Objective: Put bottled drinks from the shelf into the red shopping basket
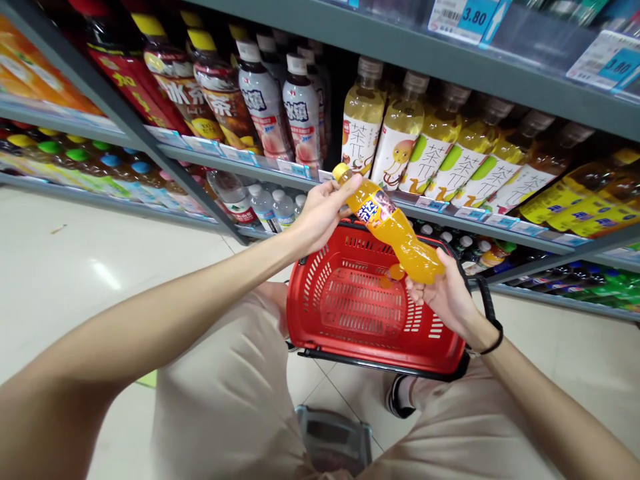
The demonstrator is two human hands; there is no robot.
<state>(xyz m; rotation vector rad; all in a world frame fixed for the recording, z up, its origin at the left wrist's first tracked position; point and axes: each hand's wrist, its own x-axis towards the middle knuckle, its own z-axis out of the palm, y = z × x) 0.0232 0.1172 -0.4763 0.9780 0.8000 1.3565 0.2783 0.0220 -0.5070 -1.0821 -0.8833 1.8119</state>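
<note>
An orange soda bottle (395, 230) with a yellow cap is tilted across the view, held between both hands above a red shopping basket (295, 303). My left hand (323, 210) is closed around its upper part, just below the cap, with the thumb on top. Around the bottle's base my right hand (447, 297) is closed, thumb above and fingers beneath. A black band circles the right wrist. Inside the basket I see slotted walls and floor, and an orange tint shows under the bottle.
Shelves ahead carry tea bottles (363, 120), white-capped bottles (303, 110) and yellow-capped iced tea (210, 87). A shelf edge (500, 230) with price tags runs just beyond the hands. The basket's black handle (487, 300) lies at its right. Below is a tiled floor (75, 267).
</note>
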